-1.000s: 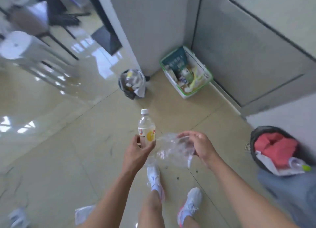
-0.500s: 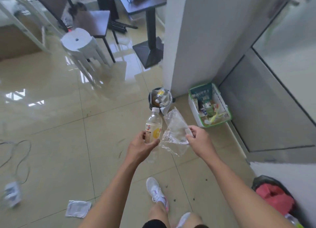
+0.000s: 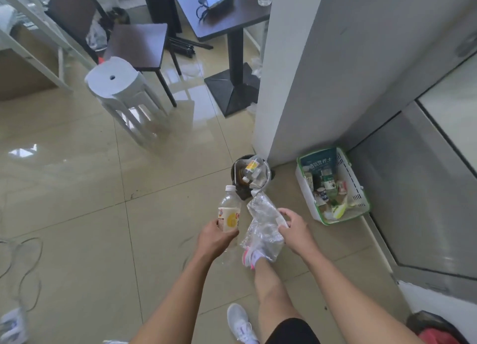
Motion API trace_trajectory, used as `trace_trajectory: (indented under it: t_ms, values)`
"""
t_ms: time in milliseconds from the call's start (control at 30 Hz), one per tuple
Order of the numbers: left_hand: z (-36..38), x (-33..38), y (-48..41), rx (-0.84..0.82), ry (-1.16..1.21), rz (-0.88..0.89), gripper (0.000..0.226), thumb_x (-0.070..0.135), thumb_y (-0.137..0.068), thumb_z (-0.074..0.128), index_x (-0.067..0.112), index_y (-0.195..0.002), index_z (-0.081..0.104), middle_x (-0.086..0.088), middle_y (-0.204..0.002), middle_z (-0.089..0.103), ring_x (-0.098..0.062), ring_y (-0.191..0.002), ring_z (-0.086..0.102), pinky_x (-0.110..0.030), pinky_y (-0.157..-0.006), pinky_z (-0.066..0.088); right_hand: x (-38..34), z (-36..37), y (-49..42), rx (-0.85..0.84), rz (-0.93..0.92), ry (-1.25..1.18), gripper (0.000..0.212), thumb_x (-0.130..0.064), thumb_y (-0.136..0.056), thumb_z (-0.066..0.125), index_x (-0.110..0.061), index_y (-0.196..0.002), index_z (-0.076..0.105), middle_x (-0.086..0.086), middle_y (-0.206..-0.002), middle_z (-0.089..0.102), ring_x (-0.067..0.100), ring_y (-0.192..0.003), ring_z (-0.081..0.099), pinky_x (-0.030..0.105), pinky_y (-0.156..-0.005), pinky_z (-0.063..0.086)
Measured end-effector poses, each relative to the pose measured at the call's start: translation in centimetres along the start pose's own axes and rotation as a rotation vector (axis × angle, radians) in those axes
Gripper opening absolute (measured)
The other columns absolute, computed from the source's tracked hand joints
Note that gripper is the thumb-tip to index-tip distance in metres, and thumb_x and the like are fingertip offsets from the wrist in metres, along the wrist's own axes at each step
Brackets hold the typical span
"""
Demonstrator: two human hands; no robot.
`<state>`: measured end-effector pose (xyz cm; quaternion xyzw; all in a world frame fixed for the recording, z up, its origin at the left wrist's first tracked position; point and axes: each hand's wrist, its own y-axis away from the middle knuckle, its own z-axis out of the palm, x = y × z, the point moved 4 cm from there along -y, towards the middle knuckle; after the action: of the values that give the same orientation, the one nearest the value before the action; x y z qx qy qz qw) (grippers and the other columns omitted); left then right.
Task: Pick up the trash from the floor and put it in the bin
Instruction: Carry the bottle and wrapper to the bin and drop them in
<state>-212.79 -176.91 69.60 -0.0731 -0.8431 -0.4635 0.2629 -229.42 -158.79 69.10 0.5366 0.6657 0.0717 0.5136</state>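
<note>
Compared with the earlier frames, both hands sit closer to the bin, and the view has lifted to take in more of the room.

1. Hands. Left hand (image 3: 213, 237): fingers curled round the lower body of the plastic bottle (image 3: 229, 212), which is held upright with its cap on. Right hand (image 3: 296, 230): fingers and thumb pinch the crumpled clear plastic bag (image 3: 263, 227), which hangs loosely below the grip.
2. Target. The small black bin (image 3: 241, 192) stands on the floor just ahead of both items, against the foot of the white pillar (image 3: 296, 72). It already looks filled to the rim with bottles and wrappers.
3. Hazards. On so full a load, a dropped bottle may bounce off and roll across the glossy tile. The light bag may cling to the fingers or slide off the heap. Lowering each item onto the pile is advisable.
4. Surroundings. A white basket (image 3: 358, 188) of packets stands to the right, near enough to catch a stray throw. The leading shoe (image 3: 251, 257) lies beneath the bag. A white stool (image 3: 116, 82), a table base (image 3: 232, 90) and a floor cable (image 3: 25, 266) lie well apart from the path.
</note>
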Motion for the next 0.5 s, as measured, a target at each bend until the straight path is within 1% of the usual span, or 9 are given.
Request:
trace_trajectory:
  t_ms: [33,100,133,167,233,300,367,433,500]
  values:
    - [0.3,0.6,-2.5,0.004,0.007,-0.028,0.027,0.042,-0.073,0.076,0.028,-0.093,0.064,0.011,-0.084,0.071,-0.005,-0.075,0.067,-0.028,-0.061,0.055,-0.3,0.5,-2.4,-0.023,0.010,0.000,0.054,-0.006,-0.088,0.055,-0.034,-0.134,0.060,-0.009,-0.101,0.074,0.005,-0.068,0.061,0.021,-0.057,0.045]
    - [1.0,1.7,-7.8,0.027,0.021,-0.094,0.041,0.045,-0.074,0.075,0.026,-0.103,0.052,0.012,-0.090,0.067,-0.006,-0.078,0.066,-0.029,-0.063,0.050,-0.6,1.8,-7.8,-0.087,0.026,0.019,0.060,-0.005,-0.089,0.054,-0.036,-0.140,0.056,-0.011,-0.119,0.070,0.008,-0.087,0.065,0.024,-0.071,0.051]
    - [1.5,2.1,-10.7,0.033,0.031,-0.121,0.047,0.047,-0.075,0.074,0.024,-0.105,0.046,0.011,-0.092,0.066,-0.009,-0.080,0.066,-0.031,-0.066,0.050,-0.6,2.5,-10.7,-0.118,0.039,0.038,0.061,-0.005,-0.089,0.053,-0.036,-0.142,0.055,-0.013,-0.126,0.067,0.012,-0.097,0.065,0.026,-0.078,0.052]
    - [2.1,2.4,-13.7,0.037,0.045,-0.143,0.050,0.046,-0.075,0.074,0.022,-0.105,0.043,0.008,-0.093,0.066,-0.011,-0.080,0.066,-0.033,-0.070,0.053,-0.5,3.1,-13.8,-0.141,0.051,0.066,0.060,-0.005,-0.090,0.053,-0.036,-0.141,0.055,-0.014,-0.129,0.065,0.014,-0.102,0.064,0.027,-0.080,0.051]
    - [3.4,2.6,-19.3,0.035,0.054,-0.178,0.049,0.044,-0.077,0.074,0.019,-0.105,0.043,0.006,-0.091,0.065,-0.010,-0.079,0.065,-0.036,-0.077,0.056,-0.2,4.2,-19.9,-0.150,0.070,0.140,0.046,-0.007,-0.091,0.054,-0.032,-0.131,0.058,-0.012,-0.114,0.066,0.015,-0.094,0.063,0.026,-0.069,0.048]
    - [4.8,2.6,-24.5,0.005,0.049,-0.197,0.047,0.044,-0.079,0.073,0.018,-0.106,0.044,0.005,-0.091,0.064,-0.013,-0.081,0.065,-0.036,-0.076,0.054,0.2,5.4,-25.8,-0.139,0.089,0.207,0.034,-0.011,-0.092,0.056,-0.025,-0.123,0.056,-0.011,-0.095,0.059,0.017,-0.082,0.059,0.028,-0.060,0.040]
    - [6.2,2.0,-29.2,-0.015,0.045,-0.215,0.047,0.044,-0.081,0.071,0.017,-0.108,0.044,0.004,-0.093,0.064,-0.020,-0.085,0.066,-0.035,-0.071,0.052,0.4,6.9,-31.5,-0.129,0.083,0.245,0.030,-0.012,-0.092,0.058,-0.021,-0.121,0.056,-0.007,-0.093,0.060,0.020,-0.082,0.059,0.029,-0.062,0.038]
    - [7.6,1.1,-33.5,-0.025,0.057,-0.221,0.045,0.042,-0.083,0.070,0.016,-0.110,0.045,0.001,-0.096,0.065,-0.016,-0.080,0.064,-0.031,-0.061,0.044,0.6,8.8,-36.4,-0.119,0.082,0.268,0.028,-0.012,-0.093,0.060,-0.021,-0.120,0.057,-0.001,-0.098,0.064,0.024,-0.088,0.062,0.032,-0.068,0.044]
    - [9.0,-0.1,-37.4,-0.033,0.076,-0.217,0.044,0.039,-0.084,0.069,0.016,-0.114,0.048,0.000,-0.098,0.067,-0.011,-0.078,0.064,-0.028,-0.057,0.042,1.2,10.8,-40.8,-0.094,0.085,0.266,0.027,-0.012,-0.093,0.061,-0.022,-0.117,0.060,0.001,-0.092,0.066,0.027,-0.088,0.065,0.036,-0.073,0.051]
